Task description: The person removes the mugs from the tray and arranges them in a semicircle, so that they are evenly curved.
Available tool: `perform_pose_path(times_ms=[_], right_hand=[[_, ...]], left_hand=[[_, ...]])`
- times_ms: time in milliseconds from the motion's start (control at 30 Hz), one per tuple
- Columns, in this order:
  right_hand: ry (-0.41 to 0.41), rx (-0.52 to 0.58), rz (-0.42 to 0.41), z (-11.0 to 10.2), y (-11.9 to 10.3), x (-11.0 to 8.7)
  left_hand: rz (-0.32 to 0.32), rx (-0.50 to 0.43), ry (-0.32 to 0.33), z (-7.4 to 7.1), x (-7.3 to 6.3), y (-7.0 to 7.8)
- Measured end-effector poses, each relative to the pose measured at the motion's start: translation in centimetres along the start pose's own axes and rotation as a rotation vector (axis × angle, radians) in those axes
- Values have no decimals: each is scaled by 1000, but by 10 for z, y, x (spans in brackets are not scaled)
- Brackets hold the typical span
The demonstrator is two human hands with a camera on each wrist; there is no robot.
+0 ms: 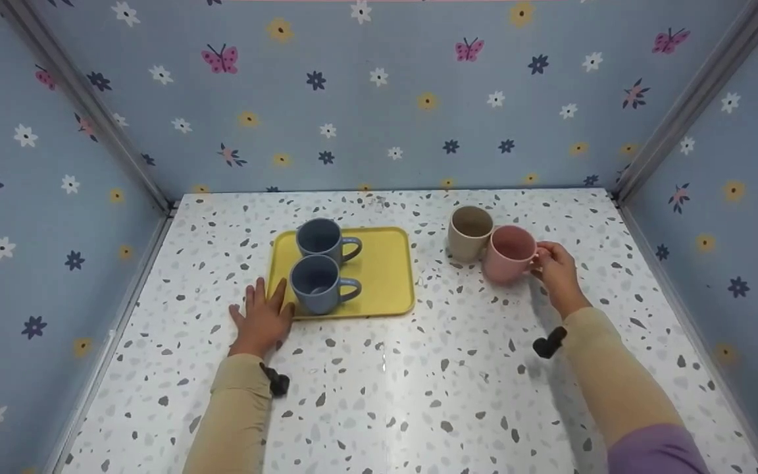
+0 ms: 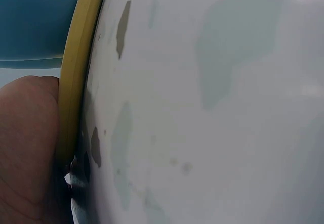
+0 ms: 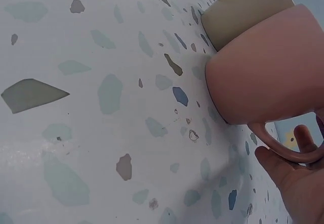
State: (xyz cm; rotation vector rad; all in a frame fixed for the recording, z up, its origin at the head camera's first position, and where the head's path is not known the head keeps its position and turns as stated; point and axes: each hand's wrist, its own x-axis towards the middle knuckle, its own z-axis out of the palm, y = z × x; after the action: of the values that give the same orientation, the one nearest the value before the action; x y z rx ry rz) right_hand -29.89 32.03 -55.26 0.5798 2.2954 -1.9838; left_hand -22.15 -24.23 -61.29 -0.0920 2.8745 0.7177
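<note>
Gripped pink mug (image 1: 504, 264), tray edge (image 1: 411, 273) apart

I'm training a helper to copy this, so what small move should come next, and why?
Probably carry the pink mug over to the yellow tray's bare right side. The right hand holds it by the handle, the two blue mugs leave that side free, and the left hand is at the tray's edge.

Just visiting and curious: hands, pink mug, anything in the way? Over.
Right hand holds pink mug by handle. Left hand touches yellow tray. Possibly in the way: beige cup beside mug.
</note>
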Motion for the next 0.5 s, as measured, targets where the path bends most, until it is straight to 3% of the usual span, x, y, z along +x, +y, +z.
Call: perform_pose_path(times_ms=[500], right_hand=[[67, -198, -166, 11, -21, -10]], left_hand=[[7, 6, -12, 1, 0, 0]])
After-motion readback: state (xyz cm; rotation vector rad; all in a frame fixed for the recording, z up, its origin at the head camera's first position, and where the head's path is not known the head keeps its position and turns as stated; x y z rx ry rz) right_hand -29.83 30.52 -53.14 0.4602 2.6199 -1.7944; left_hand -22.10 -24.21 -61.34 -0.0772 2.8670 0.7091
